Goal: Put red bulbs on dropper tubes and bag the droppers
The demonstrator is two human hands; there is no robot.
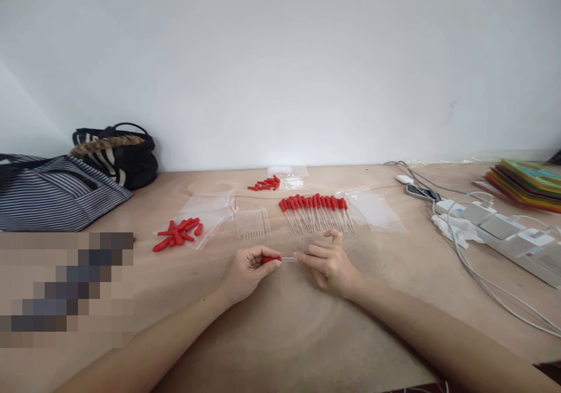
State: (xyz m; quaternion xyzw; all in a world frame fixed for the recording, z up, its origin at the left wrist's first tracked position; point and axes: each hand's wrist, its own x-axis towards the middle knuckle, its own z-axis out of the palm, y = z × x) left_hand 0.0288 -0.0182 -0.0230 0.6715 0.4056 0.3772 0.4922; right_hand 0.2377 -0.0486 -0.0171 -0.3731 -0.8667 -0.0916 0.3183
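Observation:
Between thumb and fingers, my left hand (248,271) pinches a red rubber dropper bulb (272,259). A clear thin dropper tube (288,259) joins the bulb's right end, and my right hand (331,265) grips the tube's far end with thumb and index finger, its other fingers partly curled. Just beyond my hands lies a row of bare clear tubes (254,223). To their right is a row of droppers (313,209) with red bulbs fitted. Loose red bulbs (177,233) form a pile on the left, and a smaller pile of bulbs (265,183) lies farther back.
Clear plastic bags (379,209) lie flat on the wooden table (280,334). At right are a power strip (508,241) with chargers, white cables, and a stack of coloured sheets (526,183). A striped bag (61,191) and a black bag (135,159) stand at left.

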